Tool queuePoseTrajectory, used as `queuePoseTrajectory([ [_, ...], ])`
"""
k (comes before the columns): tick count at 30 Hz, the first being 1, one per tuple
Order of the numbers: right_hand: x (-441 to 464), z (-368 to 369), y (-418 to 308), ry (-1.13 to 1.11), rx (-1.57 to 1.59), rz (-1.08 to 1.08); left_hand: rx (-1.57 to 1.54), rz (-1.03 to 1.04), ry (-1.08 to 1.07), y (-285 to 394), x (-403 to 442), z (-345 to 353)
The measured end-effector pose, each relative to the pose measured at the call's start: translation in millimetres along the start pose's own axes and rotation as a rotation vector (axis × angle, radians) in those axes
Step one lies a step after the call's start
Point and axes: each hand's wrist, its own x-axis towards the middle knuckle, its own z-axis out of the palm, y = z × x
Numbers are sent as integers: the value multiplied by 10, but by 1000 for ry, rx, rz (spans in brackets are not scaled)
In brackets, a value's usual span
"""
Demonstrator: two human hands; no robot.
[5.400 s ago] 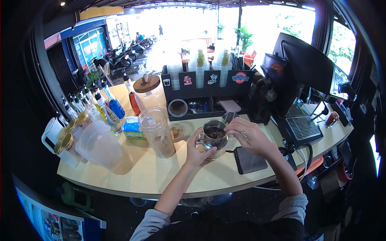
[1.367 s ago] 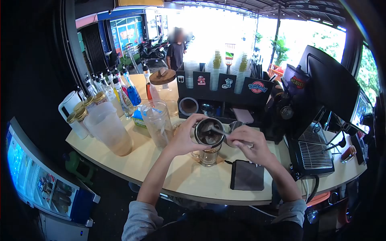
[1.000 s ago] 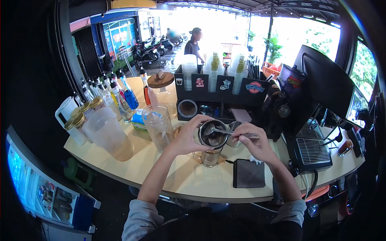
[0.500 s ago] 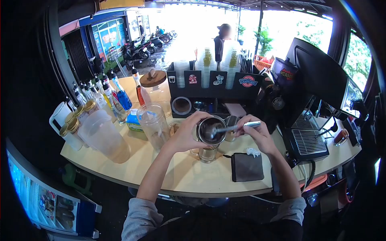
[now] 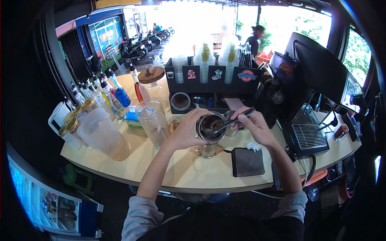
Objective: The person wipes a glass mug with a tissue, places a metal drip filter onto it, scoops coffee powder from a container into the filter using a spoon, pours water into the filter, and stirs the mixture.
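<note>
While the left hand [image 5: 186,130] grips the metal cup [image 5: 222,137], presumably steadying it, the right hand [image 5: 255,125] pinches a spoon [image 5: 230,123] slanting into it. Below the cup in view, a glass mug [image 5: 208,151] stands on the counter [image 5: 193,173] (whether they touch is unclear); a dark cloth [image 5: 248,164] lies nearby, seemingly for easy reach.

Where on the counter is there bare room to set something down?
Along the front of the counter, between the frosted pitcher and the flat grey pad, nearer the wearer than the glass mug; the left forearm crosses over it. Crowded: the back left, with bottles and gold-lidded jars.
</note>
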Motion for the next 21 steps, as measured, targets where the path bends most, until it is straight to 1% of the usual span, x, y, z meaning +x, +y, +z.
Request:
queuePoseTrajectory([
  [2,47,-14,-7,-23,-30,2,37,-10,-6,5,-5,-7],
  [4,104,-31,-40,17,-61,-41,55,-6,-13,12,0,-20],
  [5,145,-30,-65,-40,-74,-33,74,-1,-20,17,6,-26],
  [6,181,-29,-110,-39,-74,-32,73,-1,-20,20,12,-29],
  [8,254,-33,-217,-98,-173,-10,132,23,-17,28,28,-40],
  [12,373,-40,-287,-109,-219,-41,141,28,5,77,44,-63],
  [14,377,57,-277,-223,-284,3,126,27,-34,109,61,-77],
  [15,397,101,-274,-241,-318,-73,125,26,-34,97,60,-67],
  [16,411,96,-262,-240,-318,-72,101,32,-20,74,58,-52],
  [19,487,71,-301,-119,-296,-46,92,30,-15,44,34,-56],
  [20,498,83,-295,-120,-295,-46,107,22,-22,39,27,-64],
  [21,515,106,-286,-174,-361,-71,107,22,-21,43,23,-70],
])
